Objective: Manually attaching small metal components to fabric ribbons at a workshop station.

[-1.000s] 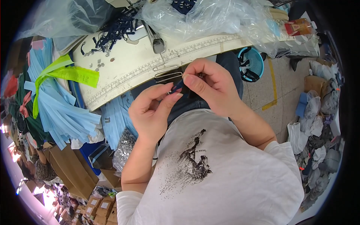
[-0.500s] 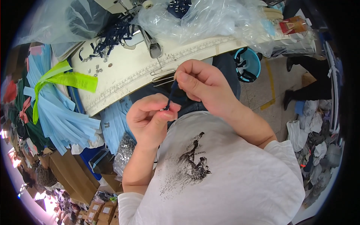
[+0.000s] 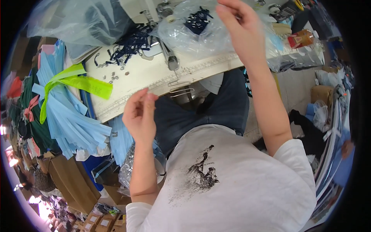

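Hands apart, grip unclear; plastic bag near the right, navy straps, blue strips

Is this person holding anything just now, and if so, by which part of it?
It cannot be told for certain: no held thing shows in the left grip or the right grip, but something small could be hidden.

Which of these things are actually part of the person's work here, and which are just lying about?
Likely in the work:
navy pieces among clear plastic, nearest the right fingers
navy straps on the table
small silvery bits

Likely just lying about:
light-blue strips
lime-green strip across them
cardboard box
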Demonstrator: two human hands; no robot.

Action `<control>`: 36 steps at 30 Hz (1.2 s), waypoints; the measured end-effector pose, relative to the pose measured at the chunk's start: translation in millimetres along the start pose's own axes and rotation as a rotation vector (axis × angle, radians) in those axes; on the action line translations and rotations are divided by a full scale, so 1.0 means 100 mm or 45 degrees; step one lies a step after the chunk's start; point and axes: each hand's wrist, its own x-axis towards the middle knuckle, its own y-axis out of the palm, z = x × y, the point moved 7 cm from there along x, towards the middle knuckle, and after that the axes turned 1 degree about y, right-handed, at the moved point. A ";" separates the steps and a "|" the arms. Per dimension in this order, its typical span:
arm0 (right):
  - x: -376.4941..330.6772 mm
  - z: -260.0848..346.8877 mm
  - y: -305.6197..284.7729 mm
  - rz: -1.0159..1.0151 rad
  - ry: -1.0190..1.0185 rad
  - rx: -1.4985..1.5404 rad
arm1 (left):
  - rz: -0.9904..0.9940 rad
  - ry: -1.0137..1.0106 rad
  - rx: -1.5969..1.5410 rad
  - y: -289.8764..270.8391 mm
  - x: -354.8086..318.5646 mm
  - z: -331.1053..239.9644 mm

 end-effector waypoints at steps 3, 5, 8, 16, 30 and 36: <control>-0.41 -0.12 0.04 0.012 0.314 0.384 | -0.141 0.274 0.567 -0.28 0.35 0.03; -0.75 -0.29 0.36 0.379 0.597 0.723 | -0.137 0.317 0.787 -0.30 0.56 -0.05; -1.08 -0.26 0.48 0.355 0.858 0.836 | -0.057 0.388 1.036 -0.29 0.73 0.02; -1.63 -0.41 0.78 0.605 1.360 1.326 | 0.101 0.964 0.912 0.08 0.31 -0.57; -1.79 -0.51 0.17 0.191 1.416 1.309 | 0.248 0.680 0.998 0.77 1.37 -0.05; -1.84 -0.43 0.36 0.546 1.441 1.385 | 0.063 0.695 1.206 0.23 1.50 0.06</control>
